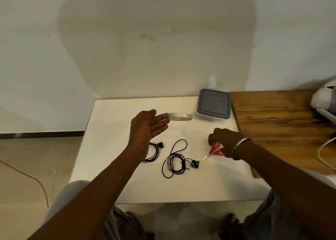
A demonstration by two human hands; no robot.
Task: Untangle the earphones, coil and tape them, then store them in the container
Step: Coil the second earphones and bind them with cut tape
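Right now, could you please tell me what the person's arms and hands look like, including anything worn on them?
Both forearms are bare, with no sleeves or gloves in view. The right hand has a thin silver metal bangle at its wrist. The left hand shows no watch, ring or band.

tape roll (pixel 180 117) before container (pixel 214 104), scissors (pixel 211 152) right

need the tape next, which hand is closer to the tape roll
Left. The left hand is open, fingertips at the tape roll; the right hand is off to its right, gripping the scissors.
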